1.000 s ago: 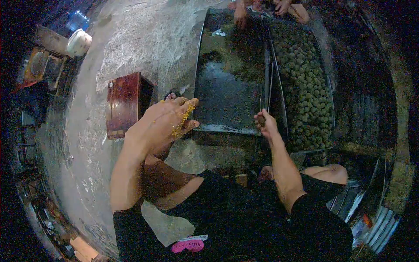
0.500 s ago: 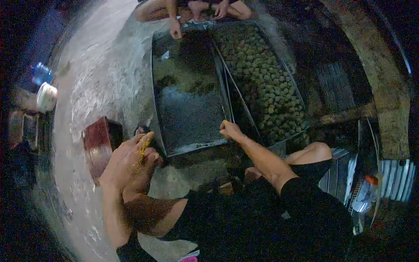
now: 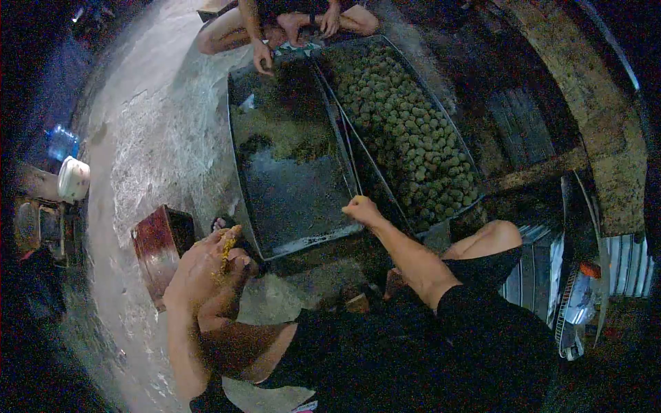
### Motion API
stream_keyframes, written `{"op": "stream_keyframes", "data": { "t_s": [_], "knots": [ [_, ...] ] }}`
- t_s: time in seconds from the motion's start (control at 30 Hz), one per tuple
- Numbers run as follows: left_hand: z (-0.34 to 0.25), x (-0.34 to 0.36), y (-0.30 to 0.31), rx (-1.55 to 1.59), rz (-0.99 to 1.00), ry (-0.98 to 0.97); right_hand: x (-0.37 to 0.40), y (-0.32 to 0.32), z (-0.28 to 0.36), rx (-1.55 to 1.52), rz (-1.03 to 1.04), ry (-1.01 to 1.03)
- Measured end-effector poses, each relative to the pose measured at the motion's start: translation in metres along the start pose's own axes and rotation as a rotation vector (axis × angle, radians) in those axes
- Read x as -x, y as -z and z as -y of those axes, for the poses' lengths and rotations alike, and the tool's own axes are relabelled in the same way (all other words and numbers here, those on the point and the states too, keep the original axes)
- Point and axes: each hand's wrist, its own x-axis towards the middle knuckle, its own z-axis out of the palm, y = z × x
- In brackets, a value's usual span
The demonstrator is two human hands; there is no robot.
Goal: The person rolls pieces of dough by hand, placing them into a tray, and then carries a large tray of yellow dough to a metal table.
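My left hand (image 3: 200,265) lies over my bent knee, its fingers stretched forward, with yellow, crumbly residue stuck on them. It appears to hold nothing. My right hand (image 3: 363,211) is closed, fingers pressed together, above the near right corner of a dark metal tray (image 3: 296,206). Whatever it may hold is hidden. Greenish-brown loose material (image 3: 292,138) covers the tray's middle and far part. Beside it on the right, a second long tray holds many round, greenish balls (image 3: 413,131).
Across the trays sits another person, one hand (image 3: 262,57) over the far left corner. A reddish-brown box (image 3: 162,241) stands left of my knee. Farther left are a white bucket (image 3: 74,179) and a blue water bottle (image 3: 63,142). Corrugated metal (image 3: 530,265) lies at right.
The view has shifted a little, so the trays and box sit slightly lower and the trays farther left. My left hand stays on my knee; my right hand remains closed by the tray corner.
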Motion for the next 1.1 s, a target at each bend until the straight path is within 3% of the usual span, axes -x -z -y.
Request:
{"op": "stream_keyframes", "data": {
  "t_s": [0.07, 0.17, 0.23, 0.33, 0.4, 0.47, 0.53, 0.6, 0.7, 0.73, 0.8, 0.93, 1.03, 1.1],
  "knots": [
    [0.014, -0.002, -0.011, -0.018, -0.055, -0.048, -0.005, -0.004, -0.006, 0.055, 0.005, -0.063],
    [0.009, -0.001, -0.009, -0.023, -0.109, -0.083, -0.002, -0.014, -0.006, -0.112, 0.061, -0.005],
    [0.005, -0.001, -0.007, -0.009, -0.104, -0.063, 0.01, -0.009, 0.01, 0.157, -0.044, 0.008],
    [0.008, -0.002, -0.01, 0.016, -0.121, -0.069, 0.026, 0.006, 0.043, 0.216, -0.054, -0.075],
    [0.011, -0.001, -0.013, 0.026, -0.119, -0.063, 0.003, -0.008, 0.023, 0.226, -0.118, -0.164],
    [0.018, -0.001, -0.019, 0.003, -0.147, -0.084, 0.001, -0.002, 0.017, 0.078, -0.005, -0.085],
    [0.019, 0.001, -0.021, -0.019, -0.178, -0.116, 0.014, 0.009, 0.022, -0.523, 0.205, -0.122],
    [0.017, 0.001, -0.017, 0.028, -0.206, -0.165, 0.022, 0.015, 0.025, -0.65, 0.196, -0.109],
    [0.02, 0.001, -0.02, -0.015, -0.22, -0.155, 0.023, 0.011, 0.029, -1.211, 0.127, -0.283],
    [0.019, 0.001, -0.02, -0.013, -0.219, -0.151, 0.019, 0.009, 0.023, -1.209, 0.131, -0.286],
    [0.014, 0.002, -0.018, 0.018, -0.178, -0.109, 0.014, 0.001, 0.013, -0.877, 0.136, -0.302],
    [0.016, 0.003, -0.017, -0.052, -0.162, -0.08, 0.004, -0.011, 0.012, -0.775, 0.174, -0.211],
    [0.023, -0.001, -0.021, -0.032, -0.141, -0.101, 0.039, 0.009, 0.076, -1.187, 0.301, -0.108],
    [0.026, -0.001, -0.021, -0.049, -0.132, -0.124, 0.045, 0.018, 0.086, -1.221, 0.326, -0.08]
  ]
}}
